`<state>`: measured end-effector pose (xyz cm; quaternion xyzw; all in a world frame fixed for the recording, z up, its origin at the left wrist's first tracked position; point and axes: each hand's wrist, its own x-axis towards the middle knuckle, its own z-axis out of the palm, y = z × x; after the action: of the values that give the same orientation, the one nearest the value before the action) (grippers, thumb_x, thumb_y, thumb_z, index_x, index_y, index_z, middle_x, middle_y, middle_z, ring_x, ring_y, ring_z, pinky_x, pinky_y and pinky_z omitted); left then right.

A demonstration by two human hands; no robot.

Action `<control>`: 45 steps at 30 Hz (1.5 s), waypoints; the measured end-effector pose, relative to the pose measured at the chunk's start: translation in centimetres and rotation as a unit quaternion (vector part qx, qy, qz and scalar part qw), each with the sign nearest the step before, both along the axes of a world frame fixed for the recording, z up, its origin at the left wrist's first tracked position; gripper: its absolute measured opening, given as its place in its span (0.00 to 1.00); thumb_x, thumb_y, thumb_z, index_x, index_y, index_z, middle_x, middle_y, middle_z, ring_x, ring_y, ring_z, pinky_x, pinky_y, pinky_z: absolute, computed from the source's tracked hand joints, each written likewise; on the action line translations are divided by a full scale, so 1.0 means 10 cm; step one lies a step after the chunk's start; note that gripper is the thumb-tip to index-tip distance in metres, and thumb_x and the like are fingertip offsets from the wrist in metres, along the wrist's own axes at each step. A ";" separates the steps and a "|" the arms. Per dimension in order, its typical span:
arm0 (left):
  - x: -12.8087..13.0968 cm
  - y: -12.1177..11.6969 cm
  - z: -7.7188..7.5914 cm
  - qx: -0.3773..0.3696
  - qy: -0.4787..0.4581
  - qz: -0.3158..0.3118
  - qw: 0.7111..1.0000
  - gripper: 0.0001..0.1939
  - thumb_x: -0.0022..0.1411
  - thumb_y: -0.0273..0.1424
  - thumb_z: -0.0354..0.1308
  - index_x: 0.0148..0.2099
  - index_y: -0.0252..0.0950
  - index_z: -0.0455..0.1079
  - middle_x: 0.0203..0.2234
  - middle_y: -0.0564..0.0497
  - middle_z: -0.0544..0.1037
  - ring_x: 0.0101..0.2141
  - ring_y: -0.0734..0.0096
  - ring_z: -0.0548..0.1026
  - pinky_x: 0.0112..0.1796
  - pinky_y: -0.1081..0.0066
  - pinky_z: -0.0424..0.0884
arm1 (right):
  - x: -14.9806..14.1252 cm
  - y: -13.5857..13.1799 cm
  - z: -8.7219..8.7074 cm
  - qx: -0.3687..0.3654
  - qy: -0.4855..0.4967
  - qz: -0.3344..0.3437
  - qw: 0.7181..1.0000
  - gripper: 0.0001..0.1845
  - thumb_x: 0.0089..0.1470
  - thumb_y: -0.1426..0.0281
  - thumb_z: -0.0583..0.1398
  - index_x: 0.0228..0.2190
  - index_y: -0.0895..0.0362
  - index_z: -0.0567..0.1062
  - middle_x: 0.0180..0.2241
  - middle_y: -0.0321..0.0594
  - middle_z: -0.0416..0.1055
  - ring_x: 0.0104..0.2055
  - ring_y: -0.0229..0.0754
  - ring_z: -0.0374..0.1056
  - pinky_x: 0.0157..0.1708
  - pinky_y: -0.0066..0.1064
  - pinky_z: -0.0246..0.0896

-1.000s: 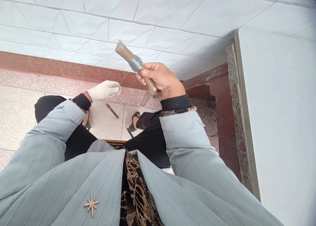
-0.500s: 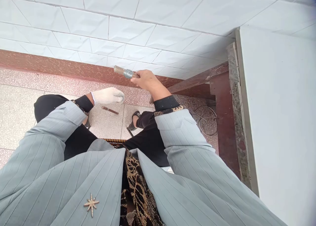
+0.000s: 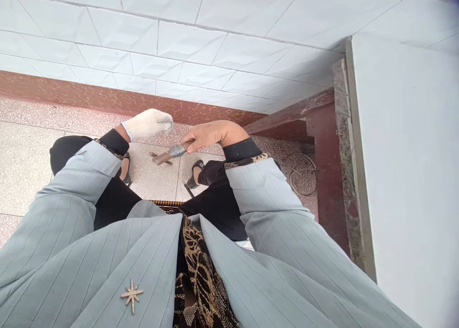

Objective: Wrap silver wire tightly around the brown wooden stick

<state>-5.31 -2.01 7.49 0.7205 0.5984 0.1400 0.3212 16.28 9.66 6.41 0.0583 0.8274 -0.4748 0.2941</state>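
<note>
My left hand (image 3: 148, 124) wears a white knitted glove. Its fingers are pinched together on a thin strand (image 3: 175, 133), which runs down toward the other hand. Bare and wrapped around one end of a brownish stick (image 3: 162, 157), my right hand (image 3: 210, 134) holds it tilted, its free end pointing down and left. Silvery wire (image 3: 176, 151) is wound in a tight band about the stick, close to the right fingers. Behind the stick, a short dark brown piece (image 3: 153, 154) lies on the floor, partly covered from view.
A white tiled wall (image 3: 193, 41) with a reddish skirting (image 3: 89, 91) runs across the front. On the right stands a white-topped table (image 3: 405, 151) with a dark red support (image 3: 328, 175). Looped cable (image 3: 304, 194) lies on the floor beside it. A woven seat edge (image 3: 168, 203) shows between my legs.
My right hand has come down, and the stick's free end has swung from pointing up-left to down-left. My gloved left hand has risen slightly and moved left; the strand is now visible.
</note>
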 end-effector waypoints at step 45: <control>0.02 -0.03 -0.11 -0.054 -0.126 -0.017 0.990 0.11 0.64 0.35 0.56 0.39 0.33 0.76 0.29 0.52 0.77 0.30 0.73 0.70 0.36 0.71 0.66 | 0.08 -0.08 0.24 -0.084 0.019 -0.097 0.992 0.17 0.55 0.57 0.70 0.35 0.59 0.79 0.27 0.35 0.73 0.29 0.36 0.66 0.33 0.28 0.60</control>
<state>-5.14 -2.32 6.36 0.6888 0.5472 0.1916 0.4351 17.07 8.81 8.78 0.1041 0.7807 -0.5696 0.2349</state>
